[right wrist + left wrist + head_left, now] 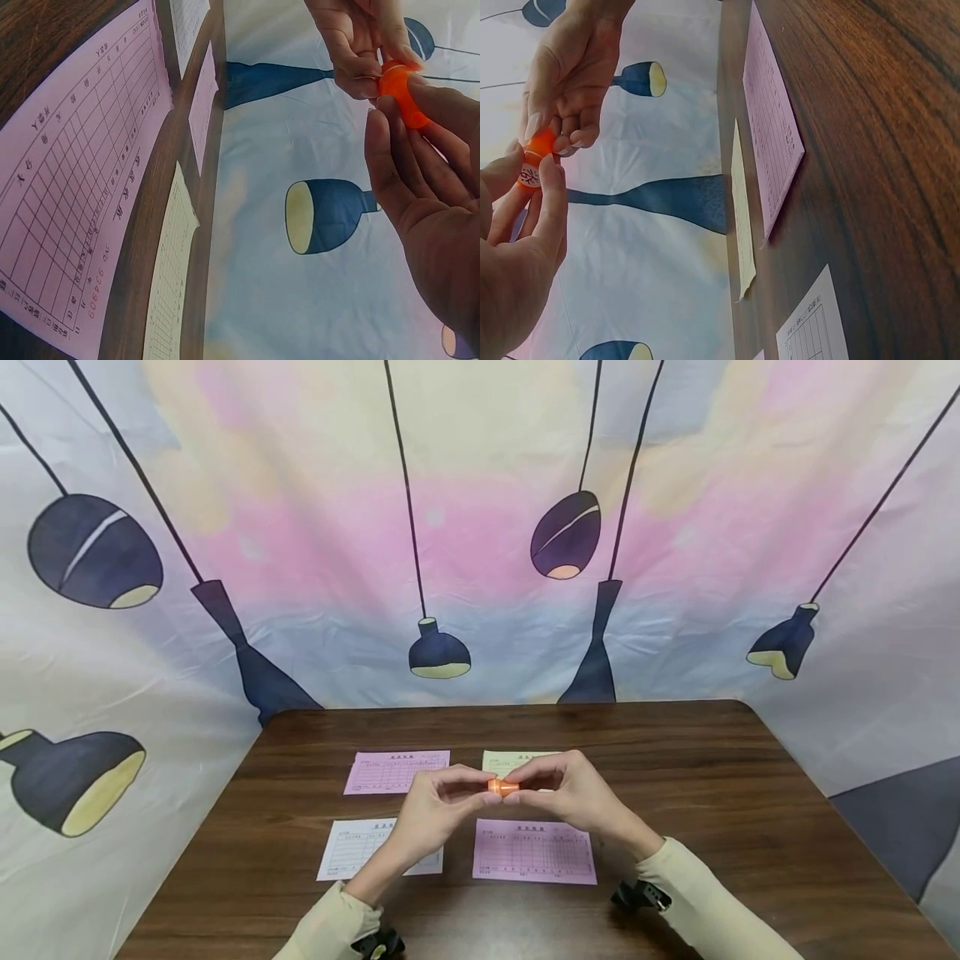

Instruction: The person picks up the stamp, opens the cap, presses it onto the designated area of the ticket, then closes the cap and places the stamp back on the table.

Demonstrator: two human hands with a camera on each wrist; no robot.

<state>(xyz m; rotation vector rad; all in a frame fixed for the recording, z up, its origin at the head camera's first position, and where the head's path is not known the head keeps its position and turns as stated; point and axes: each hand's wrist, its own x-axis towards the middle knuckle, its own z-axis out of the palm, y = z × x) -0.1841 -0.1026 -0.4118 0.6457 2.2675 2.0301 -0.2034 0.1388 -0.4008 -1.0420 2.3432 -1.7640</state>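
A small orange stamp (503, 787) is held level in the air between both hands, above the papers. My left hand (437, 810) pinches its left end with thumb and fingers. At the other end, the thumb and fingers of my right hand (583, 791) pinch it. In the left wrist view the stamp (529, 169) shows a round white face with a dark pattern. The right wrist view shows the orange body of the stamp (405, 96) between the fingertips; whether its cap is on cannot be told.
Below the hands, a pink form (534, 853) and a white form (352, 852) lie on the brown wooden table (712, 827). Farther back are another pink form (396, 773) and a pale yellow form (517, 760), partly hidden by the hands. A patterned curtain (495, 552) hangs behind.
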